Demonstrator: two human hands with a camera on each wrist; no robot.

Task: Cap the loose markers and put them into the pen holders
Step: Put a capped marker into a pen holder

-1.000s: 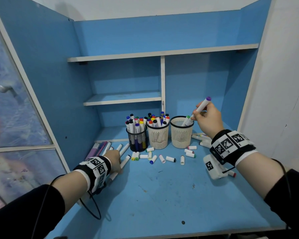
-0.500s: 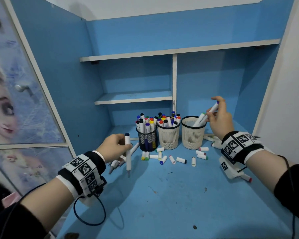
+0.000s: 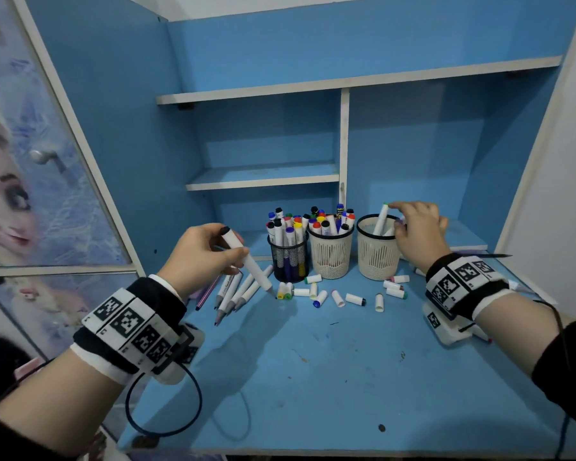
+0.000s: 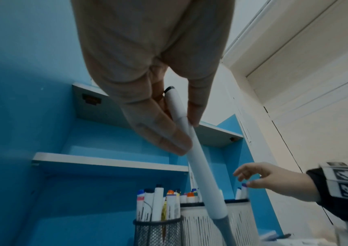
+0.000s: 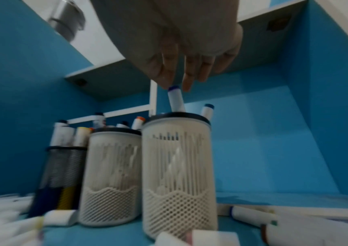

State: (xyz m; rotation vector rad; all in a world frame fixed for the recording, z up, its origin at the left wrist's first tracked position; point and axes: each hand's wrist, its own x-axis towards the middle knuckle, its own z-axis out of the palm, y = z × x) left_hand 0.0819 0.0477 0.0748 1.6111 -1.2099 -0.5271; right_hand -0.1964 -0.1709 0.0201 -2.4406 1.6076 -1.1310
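Observation:
My left hand (image 3: 240,257) (image 4: 186,131) pinches a white marker (image 3: 256,274) (image 4: 202,174) above the desk, its black end up and its bare tip slanting down toward the black mesh holder (image 3: 290,261). My right hand (image 3: 413,227) (image 5: 175,79) hovers over the right white holder (image 3: 378,257) (image 5: 177,166) with its fingers spread and loose. A purple-capped marker (image 5: 176,99) stands in that holder, its cap just under my fingertips. A green-capped marker (image 3: 381,217) leans there too. Several uncapped markers (image 3: 236,291) and several loose caps (image 3: 354,298) lie on the desk.
The middle white holder (image 3: 330,257) and the black mesh holder (image 5: 63,166) are packed with capped markers. Shelves and an upright divider (image 3: 344,144) rise behind them. A pink pencil (image 3: 207,291) lies at left. More markers lie on the desk to the right of the holders (image 5: 251,214).
My left hand has lifted the white marker and tilted its tip toward the holders. My right hand has lowered the purple-capped marker into the right holder and loosened its fingers.

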